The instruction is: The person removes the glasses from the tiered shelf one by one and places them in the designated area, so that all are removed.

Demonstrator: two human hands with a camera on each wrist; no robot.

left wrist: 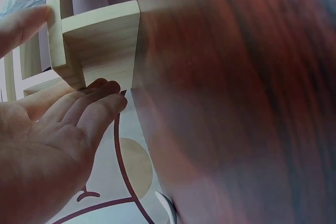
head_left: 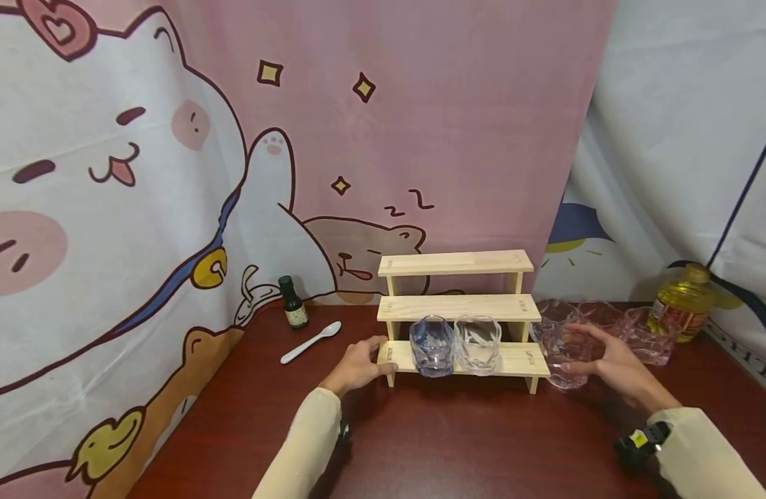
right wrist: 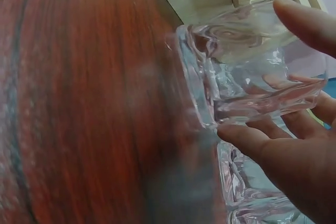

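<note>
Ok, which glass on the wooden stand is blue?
The blue glass on the bottom shelf, nearer the left hand; the clear glass beside it is colourless.

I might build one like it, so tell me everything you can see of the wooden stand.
The wooden stand is pale with visible grain: three flat steps rising toward the back on upright supports, with small marks near the steps' ends. It stands upright on the dark reddish table. A bluish glass and a clear glass sit on the lowest step, whose left end the left hand holds.
</note>
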